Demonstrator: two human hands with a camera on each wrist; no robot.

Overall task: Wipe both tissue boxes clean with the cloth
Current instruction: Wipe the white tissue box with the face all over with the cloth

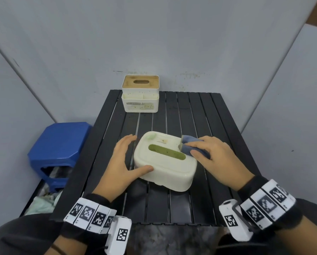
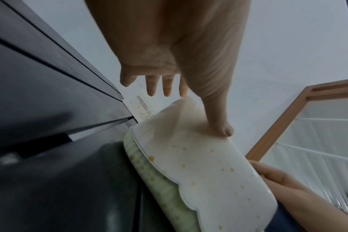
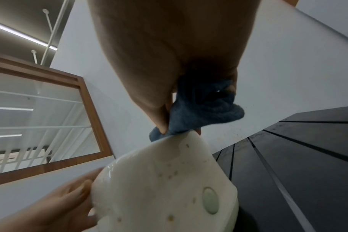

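Currently the wipe of the near tissue box [image 1: 165,161] is under way; the far tissue box [image 1: 140,94] stands well apart at the back of the slatted surface [image 1: 218,122], not touched by either hand. The right hand [image 1: 218,155] pinches the folded blue cloth [image 1: 192,146]: in the right wrist view the thumb and fingers are curled round the bunched fabric, and the cloth sits directly under that grip, pressed onto the box's top at its far right corner, just beside the end of the green slot [image 1: 167,152]. Judgement: holding the cloth bunched gives a firm pad for rubbing at the yellowish specks, which show on the box's side walls in both wrist views. The left hand [image 1: 124,162] has its grip spread, fingers straight along the box's left end, thumb laid against the near side wall; the left wrist view confirms the thumb in contact, while the fingertips [image 2: 167,87] are hard to judge for contact. Judgement: this hand is a brace, so the light box does not slide on the slats under wiping pressure. Relative to the left grip the box lies just to its right, between thumb and fingers. A blue stool [image 1: 60,148] stands beside the surface, left of the left hand. Progress estimate: first box partly done, second box not yet begun.
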